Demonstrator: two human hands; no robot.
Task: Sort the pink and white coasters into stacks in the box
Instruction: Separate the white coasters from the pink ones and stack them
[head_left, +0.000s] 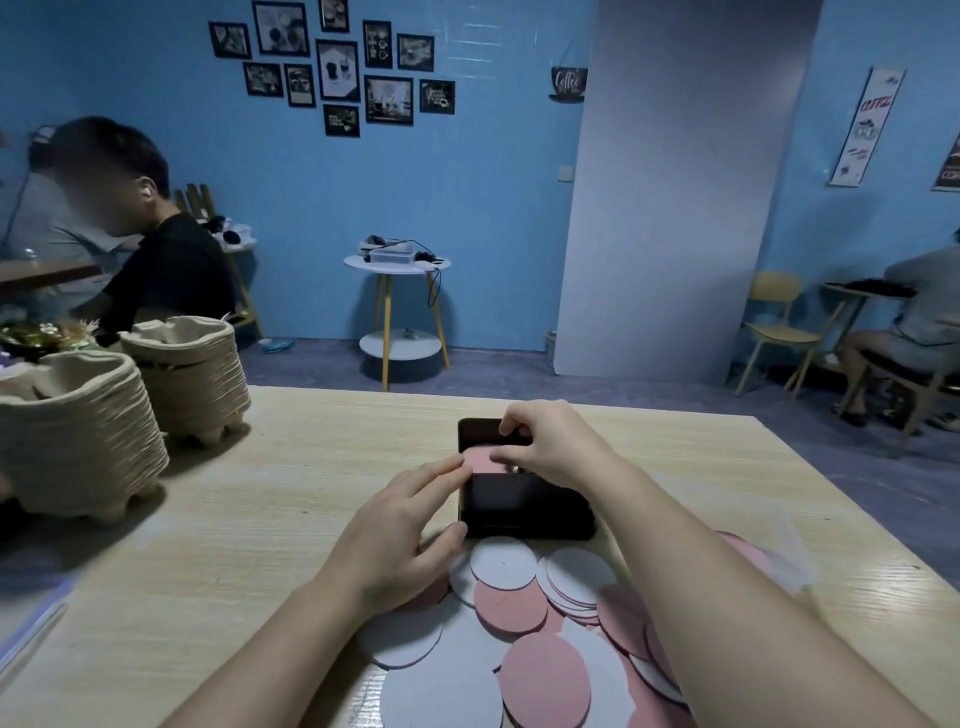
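The right hand's (540, 441) curled fingers pinch a pink coaster (480, 460) inside the black box (524, 506). The left hand's (405, 519) straight fingers steady its edge. Let go tilted, it may wedge against the box wall. Loose coasters (519, 623) wait behind the fingers on the bench (260, 493).

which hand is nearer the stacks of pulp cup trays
Left. The left hand is beside the box, toward the tray stacks; the right hand is over the box.

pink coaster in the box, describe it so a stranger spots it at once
On the wooden table, a black box sits just beyond a loose pile of coasters. The pink coaster shows inside it, touched by the left hand and right hand; all others lie outside the box.
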